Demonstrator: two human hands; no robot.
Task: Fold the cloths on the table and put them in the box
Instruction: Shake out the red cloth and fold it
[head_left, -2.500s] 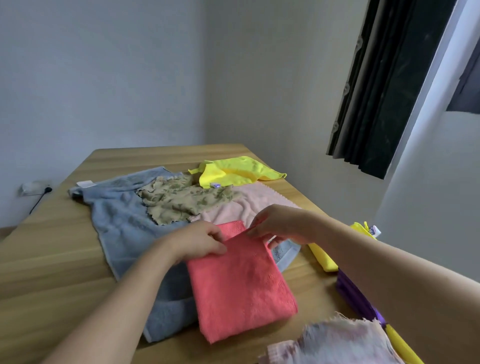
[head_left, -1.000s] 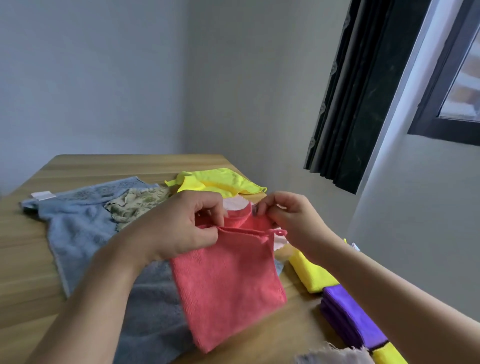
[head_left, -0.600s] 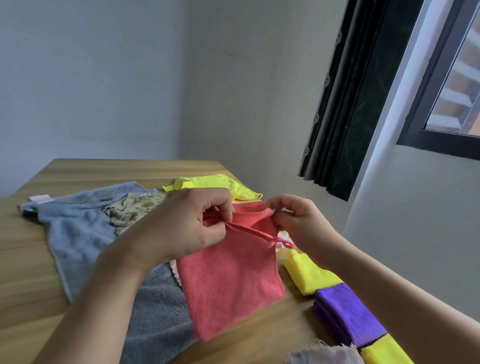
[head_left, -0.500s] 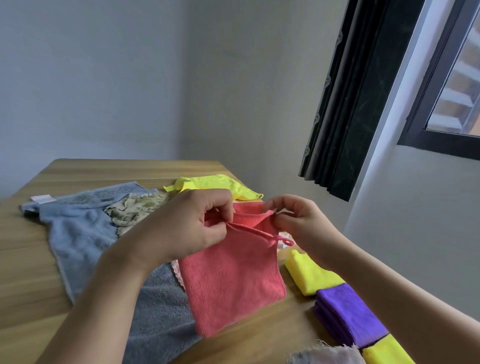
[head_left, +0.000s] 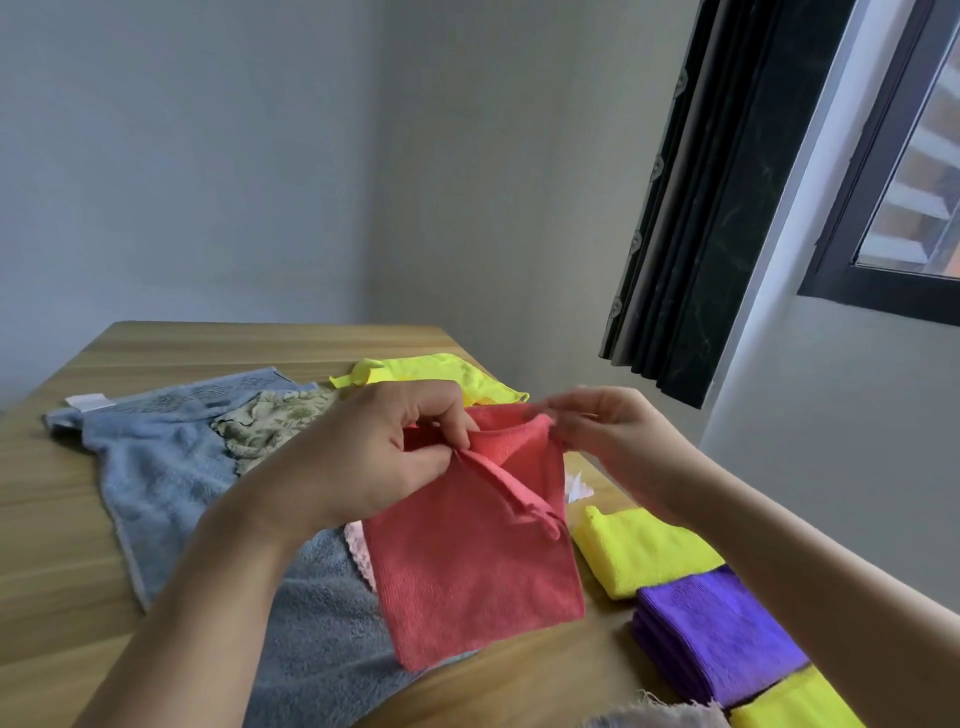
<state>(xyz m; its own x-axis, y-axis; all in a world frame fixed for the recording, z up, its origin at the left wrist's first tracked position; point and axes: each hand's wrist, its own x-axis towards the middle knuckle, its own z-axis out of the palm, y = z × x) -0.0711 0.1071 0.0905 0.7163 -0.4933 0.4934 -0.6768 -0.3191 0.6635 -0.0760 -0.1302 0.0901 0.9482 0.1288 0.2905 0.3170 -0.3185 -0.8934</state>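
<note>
A coral-red cloth (head_left: 467, 561) hangs folded above the wooden table (head_left: 62, 561). My left hand (head_left: 374, 452) pinches its upper left corner and my right hand (head_left: 608, 436) pinches its upper right corner, with the top layers parted between them. Under it lie a large blue towel (head_left: 161, 478), an olive patterned cloth (head_left: 270, 426), a bit of pink cloth (head_left: 358, 551) and a loose yellow cloth (head_left: 436, 371). No box is in sight.
At the right table edge lie folded cloths: a yellow one (head_left: 644, 551), a purple one (head_left: 717, 639) and another yellow one (head_left: 800, 706). A frayed pale cloth (head_left: 654, 719) shows at the bottom edge. A dark curtain (head_left: 711, 208) and a window (head_left: 914, 156) stand at the right.
The red cloth lay flat on the towel; both hands have lifted it by its far edge. In the last half second the right hand drew its corner up and the layers opened.
</note>
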